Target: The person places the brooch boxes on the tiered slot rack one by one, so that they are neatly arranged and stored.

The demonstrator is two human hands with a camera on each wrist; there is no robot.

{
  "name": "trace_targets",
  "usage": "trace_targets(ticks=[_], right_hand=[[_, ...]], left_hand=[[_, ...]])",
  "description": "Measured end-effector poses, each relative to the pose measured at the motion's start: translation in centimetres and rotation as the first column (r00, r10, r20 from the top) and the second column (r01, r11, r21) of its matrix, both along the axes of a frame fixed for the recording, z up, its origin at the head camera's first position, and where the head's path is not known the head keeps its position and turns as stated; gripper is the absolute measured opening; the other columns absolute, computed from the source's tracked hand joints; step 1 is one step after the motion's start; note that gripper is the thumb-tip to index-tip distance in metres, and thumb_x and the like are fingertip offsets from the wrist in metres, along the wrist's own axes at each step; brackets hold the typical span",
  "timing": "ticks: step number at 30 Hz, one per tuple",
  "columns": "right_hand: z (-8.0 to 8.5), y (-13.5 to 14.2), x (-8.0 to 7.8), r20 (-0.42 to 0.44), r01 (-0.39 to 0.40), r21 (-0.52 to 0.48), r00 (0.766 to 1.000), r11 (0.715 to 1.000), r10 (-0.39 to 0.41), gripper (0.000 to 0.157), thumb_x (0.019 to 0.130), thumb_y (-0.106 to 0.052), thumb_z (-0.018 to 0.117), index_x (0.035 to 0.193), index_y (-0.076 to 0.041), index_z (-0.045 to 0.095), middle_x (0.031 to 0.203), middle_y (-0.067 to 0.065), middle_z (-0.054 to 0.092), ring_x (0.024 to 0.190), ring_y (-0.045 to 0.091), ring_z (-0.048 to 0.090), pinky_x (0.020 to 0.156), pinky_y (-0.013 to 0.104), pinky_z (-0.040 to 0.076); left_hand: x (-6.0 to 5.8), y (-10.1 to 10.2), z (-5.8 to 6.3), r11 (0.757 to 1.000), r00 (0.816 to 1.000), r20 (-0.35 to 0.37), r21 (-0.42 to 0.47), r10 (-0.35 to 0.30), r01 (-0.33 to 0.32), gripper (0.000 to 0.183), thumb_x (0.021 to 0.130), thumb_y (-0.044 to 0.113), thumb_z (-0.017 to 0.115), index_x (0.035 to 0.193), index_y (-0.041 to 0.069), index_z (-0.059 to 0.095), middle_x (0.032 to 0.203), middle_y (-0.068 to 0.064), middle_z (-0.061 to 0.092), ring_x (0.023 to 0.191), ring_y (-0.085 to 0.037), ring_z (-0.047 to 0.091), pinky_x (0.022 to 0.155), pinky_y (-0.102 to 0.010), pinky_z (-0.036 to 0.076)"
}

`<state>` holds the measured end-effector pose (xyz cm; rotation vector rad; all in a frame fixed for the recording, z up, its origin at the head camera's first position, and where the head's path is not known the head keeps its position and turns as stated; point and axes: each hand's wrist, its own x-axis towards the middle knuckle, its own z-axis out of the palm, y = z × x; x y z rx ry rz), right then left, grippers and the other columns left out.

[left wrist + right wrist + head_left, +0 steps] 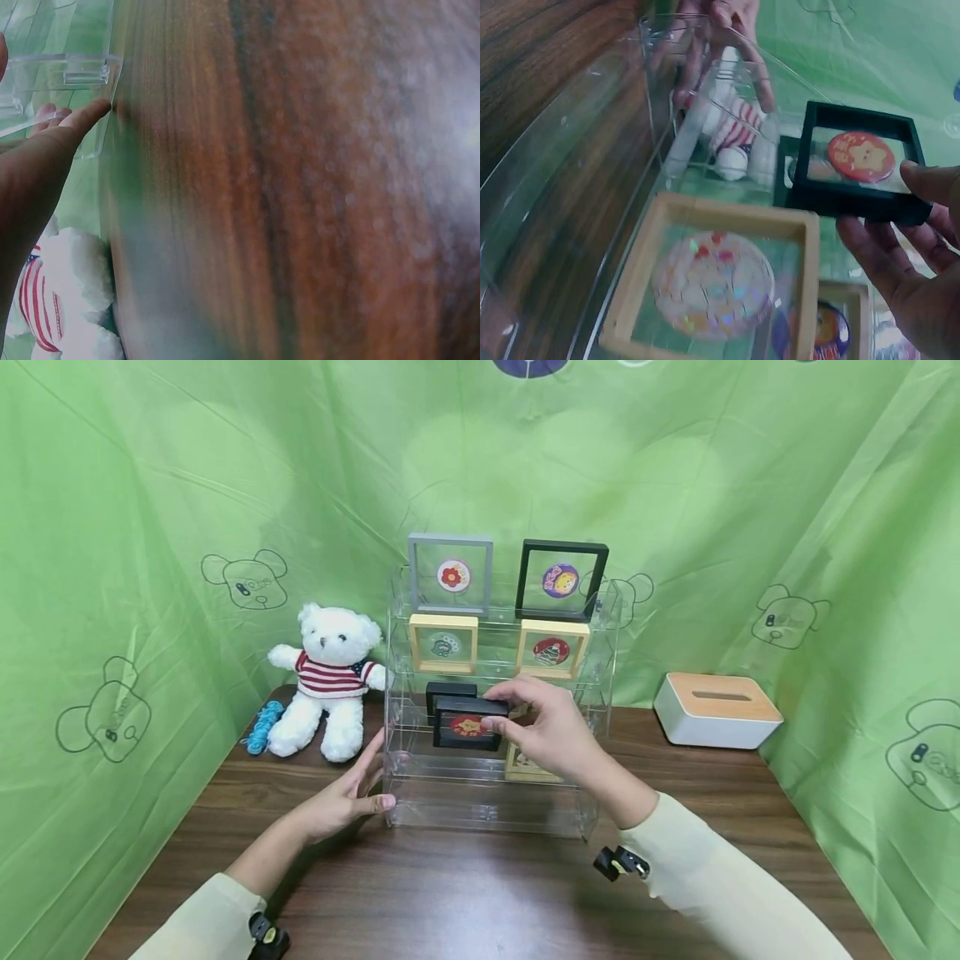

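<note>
My right hand (pixel 551 727) pinches a small black display frame (pixel 468 727) with a red round badge inside, thumb on its front and fingers behind. The held frame is in front of the third tier of a clear acrylic stepped stand (pixel 480 814), overlapping another black frame (pixel 442 690). In the right wrist view, a wooden frame (pixel 810 285) with a glittery round badge stands close below the held frame. Low on the stand's left side, my left hand (pixel 337 807) rests with fingers extended along the panel and thumb at the front edge.
Grey (pixel 450 612) and black (pixel 565 612) frames stand on the top tier, two light wooden frames (pixel 444 667) below them. A white teddy bear (pixel 341 639) and blue yarn (pixel 262 727) sit left. A tissue box (pixel 705 727) with a wooden lid stands right.
</note>
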<state>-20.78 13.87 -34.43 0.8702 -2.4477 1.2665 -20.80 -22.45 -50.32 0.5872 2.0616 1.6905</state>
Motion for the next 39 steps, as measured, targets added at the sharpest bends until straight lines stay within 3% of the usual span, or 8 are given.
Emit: trace_targets(ticks=[6, 13, 19, 24, 32, 35, 39], right_hand=[[-1.1, -2.1, -0.1, -0.077, -0.006, 0.115, 0.997, 0.993, 0.015, 0.023, 0.095, -0.009, 0.088, 0.117, -0.009, 0.08, 0.112, 0.004, 0.079, 0.101, 0.02, 0.076, 0.088, 0.041, 0.068], [-2.3, -3.3, 0.1, -0.113, 0.03, 0.243, 0.994, 0.97, -0.003, 0.023, 0.095, -0.009, 0.087, 0.117, -0.008, 0.078, 0.111, 0.004, 0.078, 0.098, 0.02, 0.075, 0.086, 0.04, 0.065], [-2.8, -3.9, 0.4, -0.146, 0.056, 0.351, 0.989, 0.935, -0.005, 0.023, 0.097, -0.011, 0.086, 0.118, -0.01, 0.077, 0.112, 0.002, 0.075, 0.095, 0.018, 0.073, 0.084, 0.038, 0.064], [-2.9, -4.1, 0.6, -0.177, 0.089, 0.412, 0.984, 0.907, -0.017, 0.023, 0.098, -0.012, 0.086, 0.119, -0.009, 0.078, 0.11, 0.003, 0.072, 0.091, 0.017, 0.072, 0.08, 0.036, 0.064], [-3.0, -3.9, 0.5, -0.275, 0.164, 0.51, 0.961, 0.845, -0.021, 0.027, 0.099, -0.02, 0.086, 0.124, -0.01, 0.079, 0.107, 0.003, 0.068, 0.084, 0.015, 0.064, 0.071, 0.032, 0.06], [-2.7, -3.4, 0.5, -0.296, 0.169, 0.499, 0.955, 0.85, -0.016, 0.031, 0.098, -0.022, 0.087, 0.126, -0.01, 0.079, 0.108, 0.003, 0.069, 0.086, 0.015, 0.064, 0.073, 0.033, 0.06], [-2.2, -2.3, 0.8, -0.336, 0.156, 0.436, 0.942, 0.886, -0.001, 0.036, 0.098, -0.024, 0.087, 0.129, -0.007, 0.078, 0.113, 0.003, 0.073, 0.095, 0.019, 0.07, 0.083, 0.036, 0.064]], left_hand=[[0.2, 0.1, 0.1, 1.0, 1.0, 0.004, 0.01, -0.006, 0.006, 0.114, 0.108, 0.016, 0.071, 0.175, 0.042, -0.017, 0.183, -0.03, -0.013, 0.165, -0.063, -0.011, 0.128, -0.076, 0.019], [0.2, 0.2, 0.1, 1.0, 1.0, 0.003, 0.025, -0.011, 0.011, 0.114, 0.108, 0.015, 0.071, 0.176, 0.042, -0.016, 0.183, -0.024, -0.022, 0.164, -0.065, -0.013, 0.128, -0.077, 0.019], [0.2, 0.2, -0.1, 0.999, 1.0, -0.012, 0.04, -0.02, 0.02, 0.113, 0.109, 0.014, 0.07, 0.176, 0.04, -0.017, 0.182, -0.025, -0.022, 0.163, -0.066, -0.013, 0.128, -0.076, 0.018], [0.1, 0.4, -0.1, 0.999, 1.0, -0.008, 0.044, -0.017, 0.018, 0.113, 0.108, 0.014, 0.07, 0.176, 0.041, -0.016, 0.182, -0.019, -0.028, 0.163, -0.066, -0.014, 0.128, -0.076, 0.019], [-0.2, 0.6, -0.1, 1.0, 1.0, -0.012, 0.029, -0.007, 0.008, 0.113, 0.108, 0.015, 0.072, 0.176, 0.044, -0.015, 0.183, -0.017, -0.028, 0.164, -0.065, -0.011, 0.128, -0.075, 0.02], [-0.4, 0.6, -0.1, 1.0, 1.0, -0.017, 0.012, 0.004, -0.004, 0.113, 0.108, 0.016, 0.072, 0.176, 0.043, -0.014, 0.184, -0.016, -0.027, 0.165, -0.064, -0.009, 0.129, -0.075, 0.017], [-0.3, 0.7, 0.1, 1.0, 0.999, -0.035, -0.006, 0.008, -0.008, 0.112, 0.108, 0.017, 0.073, 0.177, 0.04, -0.013, 0.184, -0.021, -0.019, 0.166, -0.064, -0.004, 0.13, -0.075, 0.018]])
